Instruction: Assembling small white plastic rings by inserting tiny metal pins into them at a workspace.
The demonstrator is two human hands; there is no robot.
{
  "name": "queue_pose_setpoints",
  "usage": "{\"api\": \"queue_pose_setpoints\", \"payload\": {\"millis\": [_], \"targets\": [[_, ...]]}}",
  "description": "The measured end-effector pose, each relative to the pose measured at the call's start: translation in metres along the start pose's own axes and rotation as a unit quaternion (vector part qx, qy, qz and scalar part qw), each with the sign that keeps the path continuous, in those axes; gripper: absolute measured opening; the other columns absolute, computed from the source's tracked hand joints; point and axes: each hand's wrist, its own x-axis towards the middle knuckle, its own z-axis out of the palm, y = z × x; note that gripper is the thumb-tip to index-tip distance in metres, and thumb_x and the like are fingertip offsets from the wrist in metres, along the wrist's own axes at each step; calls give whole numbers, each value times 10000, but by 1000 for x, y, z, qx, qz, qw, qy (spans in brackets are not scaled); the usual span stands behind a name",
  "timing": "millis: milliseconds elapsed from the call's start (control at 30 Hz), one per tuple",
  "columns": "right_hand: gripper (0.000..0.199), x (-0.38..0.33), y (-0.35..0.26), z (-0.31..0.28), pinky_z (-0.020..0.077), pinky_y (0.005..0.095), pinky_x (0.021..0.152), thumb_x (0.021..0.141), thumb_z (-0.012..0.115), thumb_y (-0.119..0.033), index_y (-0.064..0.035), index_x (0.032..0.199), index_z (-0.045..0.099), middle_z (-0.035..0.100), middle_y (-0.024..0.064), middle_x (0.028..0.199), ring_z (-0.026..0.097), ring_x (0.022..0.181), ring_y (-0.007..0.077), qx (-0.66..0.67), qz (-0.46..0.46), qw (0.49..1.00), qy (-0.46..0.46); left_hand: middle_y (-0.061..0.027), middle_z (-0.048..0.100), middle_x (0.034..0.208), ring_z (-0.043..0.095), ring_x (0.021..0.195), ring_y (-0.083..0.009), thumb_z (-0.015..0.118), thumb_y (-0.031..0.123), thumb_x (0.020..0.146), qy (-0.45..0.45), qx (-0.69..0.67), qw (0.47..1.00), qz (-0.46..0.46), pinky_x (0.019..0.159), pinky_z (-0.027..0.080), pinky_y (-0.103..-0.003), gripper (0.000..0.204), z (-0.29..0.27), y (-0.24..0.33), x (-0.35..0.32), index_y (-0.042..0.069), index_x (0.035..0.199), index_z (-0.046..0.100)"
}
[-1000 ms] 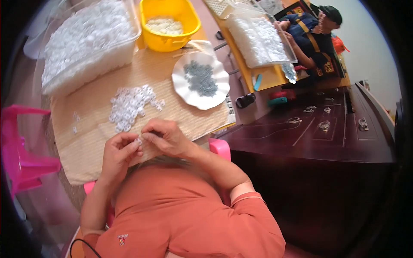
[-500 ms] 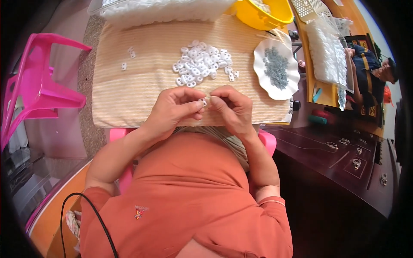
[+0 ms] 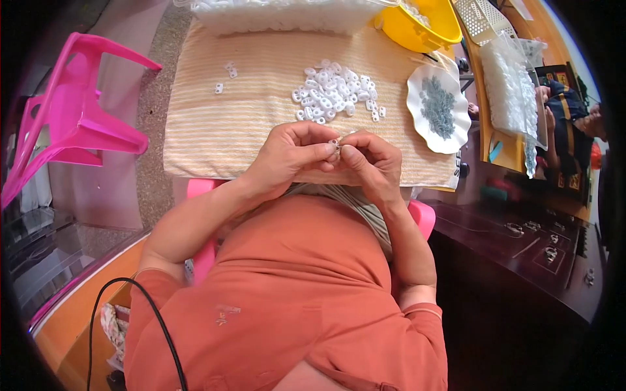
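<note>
Pinching a small white plastic piece [image 3: 335, 143] between thumb and fingertips, the left hand [image 3: 287, 156] and right hand [image 3: 368, 163] meet at the near edge of the tabletop [image 3: 215, 130], which is covered by a beige striped cloth. Both hands are closed on the same piece, fingertips touching; its exact shape is too small to tell. The piece sits just above the cloth's near edge, in front of the person's chest.

Pile of white plastic pieces [image 3: 332, 91] lies on the cloth just beyond the hands, apart from them. Three loose white pieces [image 3: 225, 75] lie to the left of the pile, well apart from it. White scalloped plate [image 3: 417, 114] holding small grey parts [image 3: 438, 107] sits at the right end of the cloth, near the right hand but not touching. Yellow bowl [image 3: 417, 29] stands at the far right corner. Clear bin [image 3: 280, 16] of white pieces runs along the far edge. Pink plastic chair [image 3: 72, 117] stands to the left of the tabletop. Another person [image 3: 574, 117] sits at the far right, beside a clear bag of white pieces [image 3: 512, 78].
</note>
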Motion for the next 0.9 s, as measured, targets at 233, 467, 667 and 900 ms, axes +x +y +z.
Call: {"api": "queue_pose_setpoints", "payload": {"millis": [233, 467, 667, 900], "targets": [[114, -1, 1, -2, 525, 229, 687, 924, 608, -68, 28, 978, 635, 668, 57, 857, 640, 766, 105, -19, 15, 999, 26, -78, 662, 945, 647, 828, -126, 634, 29, 885, -13, -17, 1000, 5, 743, 560, -241, 213, -2, -1, -1, -36, 1087, 618], [120, 0, 3, -4, 534, 235, 667, 918, 619, -74, 30, 974, 642, 665, 51, 841, 641, 750, 107, -21, 36, 998, 45, -79, 661, 950, 650, 834, -132, 640, 28, 881, -5, -8, 1000, -1, 748, 564, -242, 210, 0, -1, 0, -33, 1081, 621], [116, 1, 4, -6, 537, 232, 676, 922, 615, -75, 27, 970, 641, 659, 39, 839, 628, 758, 92, -13, 33, 999, 30, -79, 662, 951, 654, 821, -133, 647, 27, 876, -8, -14, 1000, 0, 743, 566, -240, 211, -2, -3, 1, -29, 1078, 623], [120, 1, 3, -7, 466, 192, 665, 926, 611, -89, 20, 971, 636, 647, 20, 833, 573, 725, 66, -3, 53, 998, 15, -82, 663, 955, 657, 822, -135, 652, 29, 874, -8, -17, 1000, -8, 747, 565, -238, 214, -2, -4, 0, -28, 1079, 623]]}}
